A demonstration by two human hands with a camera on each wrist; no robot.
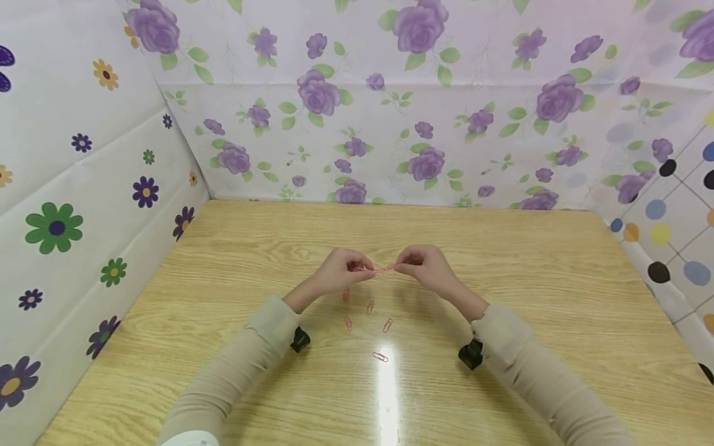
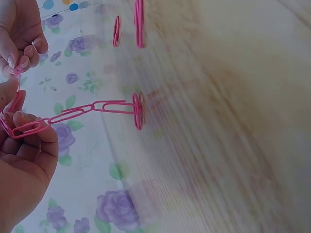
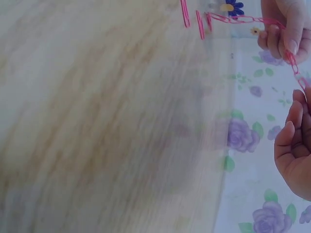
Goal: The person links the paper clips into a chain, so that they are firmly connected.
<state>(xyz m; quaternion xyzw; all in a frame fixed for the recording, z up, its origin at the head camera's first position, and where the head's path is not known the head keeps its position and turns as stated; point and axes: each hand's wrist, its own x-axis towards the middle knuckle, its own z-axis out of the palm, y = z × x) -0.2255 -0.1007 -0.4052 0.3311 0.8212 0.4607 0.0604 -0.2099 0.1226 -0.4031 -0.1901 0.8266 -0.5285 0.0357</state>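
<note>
Pink paper clips are linked into a chain. My left hand pinches the chain between thumb and fingers. From its underside several linked clips hang down, and the lowest one meets the tabletop. Another stretch of pink clips spans the short gap to my right hand, whose thumb and fingertips pinch a paper clip at that end. Both hands are raised over the table, fingertips facing each other. The fingers partly hide the clips they hold.
Loose pink paper clips lie on the wooden table below the hands: one clip, another clip, a clip to the right and a nearer clip. A flowered sheet covers the wall behind.
</note>
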